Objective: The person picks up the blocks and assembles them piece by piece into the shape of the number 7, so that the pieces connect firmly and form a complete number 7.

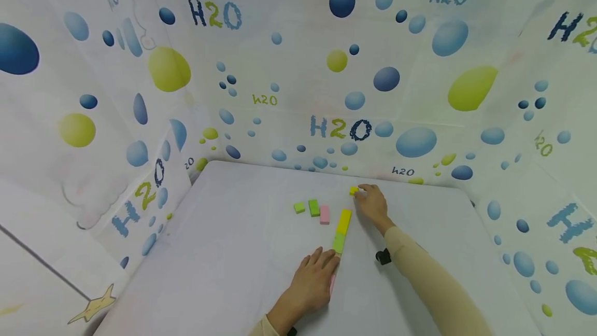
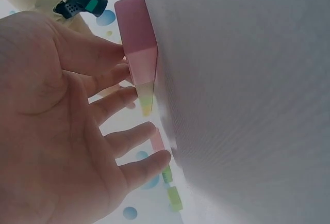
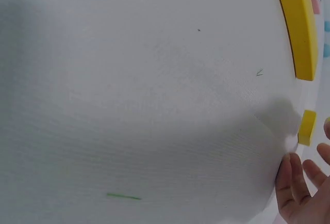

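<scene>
A straight row of blocks runs along the table: a yellow block (image 1: 344,217) at its far end, a light green block (image 1: 338,243) behind it, and a pink block (image 2: 136,25) at the near end. My left hand (image 1: 317,279) lies along the row's left side, covering part of it, with thumb and fingertips touching the blocks and fingers fairly straight. Beyond the far end sits a small yellow block (image 1: 353,191), apart from the row. My right hand (image 1: 373,203) is just right of it, fingers loosely bent; in the right wrist view a gap shows between fingertips and block.
Left of the row's far end lie a light green block (image 1: 299,207), a darker green block (image 1: 314,208) and a pink block (image 1: 324,214). The white table (image 1: 224,232) is backed by a bubble-printed curtain (image 1: 298,66). Green marks dot the table surface in the right wrist view.
</scene>
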A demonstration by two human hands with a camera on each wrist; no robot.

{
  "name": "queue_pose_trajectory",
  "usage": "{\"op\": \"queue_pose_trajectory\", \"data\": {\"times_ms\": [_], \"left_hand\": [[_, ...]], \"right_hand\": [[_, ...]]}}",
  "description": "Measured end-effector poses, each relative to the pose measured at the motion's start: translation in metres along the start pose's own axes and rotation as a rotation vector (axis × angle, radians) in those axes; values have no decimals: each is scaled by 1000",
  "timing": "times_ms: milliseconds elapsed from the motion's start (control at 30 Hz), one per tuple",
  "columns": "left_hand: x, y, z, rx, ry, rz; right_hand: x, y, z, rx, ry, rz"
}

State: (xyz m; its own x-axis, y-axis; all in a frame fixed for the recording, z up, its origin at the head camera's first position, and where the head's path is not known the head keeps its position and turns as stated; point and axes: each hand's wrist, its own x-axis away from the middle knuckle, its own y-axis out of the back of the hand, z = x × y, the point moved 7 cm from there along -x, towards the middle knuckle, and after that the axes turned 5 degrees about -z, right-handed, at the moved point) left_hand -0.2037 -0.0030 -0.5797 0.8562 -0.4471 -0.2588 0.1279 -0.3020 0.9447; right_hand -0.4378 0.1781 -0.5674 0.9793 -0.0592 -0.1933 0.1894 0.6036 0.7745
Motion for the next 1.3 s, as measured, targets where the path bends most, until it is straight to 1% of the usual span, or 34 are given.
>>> {"op": "queue_pose_trajectory", "data": {"times_ms": [167, 267, 367, 500, 667, 800, 933, 1167, 1233, 1300], "left_hand": [[0, 8, -3, 14, 16, 37], [-1, 12, -5, 18, 23, 58], [-1, 11, -6, 12, 24, 74], [-1, 9, -6, 6, 22, 76], [-1, 8, -5, 1, 23, 78], [-1, 10, -6, -2, 22, 66], [-1, 11, -6, 1, 15, 58], [-2, 3, -3, -18, 19, 56], [-1, 2, -3, -22, 13, 44], [-2, 3, -3, -17, 14, 50]], "right_hand": [[-6, -3, 4, 35, 61, 2], [-8, -3, 5, 58, 78, -7], [-7, -2, 4, 77, 80, 3], [-6, -1, 2, 87, 74, 16], [-7, -1, 0, 94, 92, 13], [-7, -2, 1, 106, 112, 14], [-8, -3, 1, 104, 110, 11], [-6, -1, 3, 100, 122, 1], [-5, -1, 4, 99, 123, 4], [-4, -1, 4, 101, 118, 13]]}}
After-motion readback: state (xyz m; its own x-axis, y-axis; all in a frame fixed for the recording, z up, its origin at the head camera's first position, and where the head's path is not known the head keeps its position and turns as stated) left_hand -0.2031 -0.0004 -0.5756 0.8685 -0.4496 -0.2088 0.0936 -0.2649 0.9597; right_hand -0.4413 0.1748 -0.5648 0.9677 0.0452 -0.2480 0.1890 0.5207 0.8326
